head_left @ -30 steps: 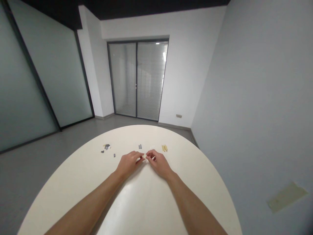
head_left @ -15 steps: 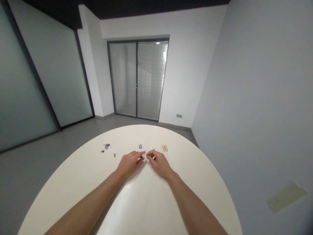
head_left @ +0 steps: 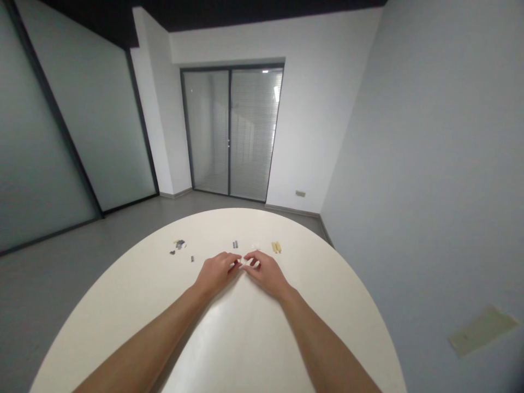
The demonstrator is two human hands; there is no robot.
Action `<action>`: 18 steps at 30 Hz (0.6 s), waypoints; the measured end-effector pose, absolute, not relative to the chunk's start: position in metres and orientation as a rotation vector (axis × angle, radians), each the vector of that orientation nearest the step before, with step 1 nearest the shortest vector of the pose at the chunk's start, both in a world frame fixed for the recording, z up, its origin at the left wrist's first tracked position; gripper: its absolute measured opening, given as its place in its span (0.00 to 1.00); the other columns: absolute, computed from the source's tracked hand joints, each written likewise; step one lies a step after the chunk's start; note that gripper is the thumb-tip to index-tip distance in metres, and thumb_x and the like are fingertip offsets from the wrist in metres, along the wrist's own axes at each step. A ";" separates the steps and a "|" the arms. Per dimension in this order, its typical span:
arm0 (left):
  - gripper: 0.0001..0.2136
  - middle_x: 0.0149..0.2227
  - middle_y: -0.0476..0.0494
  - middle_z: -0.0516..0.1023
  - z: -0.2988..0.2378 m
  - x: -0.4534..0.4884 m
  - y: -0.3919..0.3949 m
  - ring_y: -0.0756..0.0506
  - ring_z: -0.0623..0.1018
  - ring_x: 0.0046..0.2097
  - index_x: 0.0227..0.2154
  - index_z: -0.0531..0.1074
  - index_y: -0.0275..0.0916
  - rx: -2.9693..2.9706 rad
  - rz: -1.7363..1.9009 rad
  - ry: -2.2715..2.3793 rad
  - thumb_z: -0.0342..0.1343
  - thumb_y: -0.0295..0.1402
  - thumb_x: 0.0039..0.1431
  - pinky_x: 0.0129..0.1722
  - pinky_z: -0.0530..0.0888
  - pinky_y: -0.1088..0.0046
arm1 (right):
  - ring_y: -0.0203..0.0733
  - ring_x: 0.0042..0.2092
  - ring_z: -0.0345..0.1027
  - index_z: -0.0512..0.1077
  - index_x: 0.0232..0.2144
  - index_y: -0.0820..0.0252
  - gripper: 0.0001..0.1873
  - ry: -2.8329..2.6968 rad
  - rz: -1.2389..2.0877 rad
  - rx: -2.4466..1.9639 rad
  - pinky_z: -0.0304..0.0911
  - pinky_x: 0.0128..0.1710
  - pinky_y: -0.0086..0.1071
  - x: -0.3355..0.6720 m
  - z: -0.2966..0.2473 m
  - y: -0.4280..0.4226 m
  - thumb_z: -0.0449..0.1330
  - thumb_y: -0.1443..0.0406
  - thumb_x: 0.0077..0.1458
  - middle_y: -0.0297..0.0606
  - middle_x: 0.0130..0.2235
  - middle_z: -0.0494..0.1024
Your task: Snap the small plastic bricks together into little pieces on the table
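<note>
My left hand [head_left: 216, 272] and my right hand [head_left: 268, 274] meet at the middle of a round white table [head_left: 241, 333]. Their fingertips pinch a small pale plastic piece [head_left: 246, 263], which is partly hidden by my fingers. Beyond my hands lie small building pieces: a grey pair [head_left: 234, 244], a tan pair [head_left: 276, 247], a white piece [head_left: 256, 247], a single grey piece [head_left: 192, 258] and a dark mixed cluster [head_left: 179, 245].
The table's curved far rim [head_left: 235, 208] lies just beyond the pieces. Past it is a grey floor [head_left: 102, 229], with frosted glass panels [head_left: 77, 125] at the left and a glass door with blinds [head_left: 231, 131] ahead. A pale wall [head_left: 409, 164] rises at the right.
My hands have drawn closer, and the fingers of both now close around the pale piece. The view has shifted slightly. The pieces on the table stay where they were.
</note>
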State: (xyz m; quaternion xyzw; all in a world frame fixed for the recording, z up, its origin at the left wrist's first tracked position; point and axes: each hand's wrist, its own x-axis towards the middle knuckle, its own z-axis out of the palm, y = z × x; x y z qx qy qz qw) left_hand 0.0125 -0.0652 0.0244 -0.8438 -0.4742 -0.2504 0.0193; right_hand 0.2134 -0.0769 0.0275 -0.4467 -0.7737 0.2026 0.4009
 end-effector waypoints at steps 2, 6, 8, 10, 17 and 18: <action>0.12 0.42 0.47 0.81 0.025 0.013 -0.065 0.45 0.79 0.44 0.46 0.75 0.47 -2.624 -0.762 -1.487 0.49 0.38 0.66 0.38 0.72 0.72 | 0.37 0.38 0.71 0.74 0.43 0.54 0.11 -1.974 0.480 -1.136 0.65 0.40 0.31 0.213 0.028 -0.077 0.62 0.60 0.57 0.34 0.40 0.78; 0.12 0.41 0.47 0.81 0.025 0.014 -0.066 0.45 0.78 0.43 0.46 0.75 0.47 -2.638 -0.743 -1.495 0.49 0.38 0.66 0.38 0.72 0.72 | 0.38 0.40 0.71 0.75 0.43 0.54 0.11 -2.008 0.434 -1.142 0.65 0.43 0.31 0.213 0.029 -0.078 0.60 0.57 0.60 0.34 0.42 0.79; 0.12 0.42 0.47 0.81 0.026 0.014 -0.067 0.44 0.77 0.45 0.45 0.75 0.46 -2.645 -0.759 -1.467 0.48 0.38 0.67 0.39 0.72 0.71 | 0.37 0.41 0.72 0.75 0.43 0.53 0.11 -2.021 0.416 -1.179 0.65 0.44 0.30 0.213 0.030 -0.080 0.59 0.57 0.61 0.34 0.43 0.79; 0.11 0.42 0.46 0.80 0.027 0.016 -0.067 0.44 0.76 0.47 0.43 0.75 0.44 -2.673 -0.783 -1.405 0.48 0.38 0.67 0.42 0.71 0.70 | 0.37 0.41 0.72 0.75 0.43 0.53 0.11 -2.030 0.400 -1.238 0.65 0.45 0.30 0.213 0.031 -0.080 0.58 0.58 0.61 0.34 0.43 0.79; 0.10 0.43 0.44 0.78 0.025 0.016 -0.067 0.44 0.74 0.47 0.40 0.75 0.42 -2.785 -0.855 -1.341 0.48 0.34 0.66 0.47 0.70 0.68 | 0.37 0.42 0.73 0.74 0.44 0.53 0.10 -1.965 0.234 -1.509 0.61 0.46 0.30 0.218 0.033 -0.075 0.56 0.62 0.62 0.34 0.44 0.80; 0.10 0.43 0.44 0.78 0.024 0.016 -0.067 0.44 0.74 0.47 0.39 0.75 0.42 -2.795 -0.858 -1.346 0.48 0.33 0.65 0.47 0.70 0.68 | 0.37 0.42 0.73 0.73 0.44 0.53 0.10 -1.944 0.210 -1.558 0.61 0.45 0.30 0.219 0.033 -0.074 0.56 0.62 0.62 0.34 0.44 0.80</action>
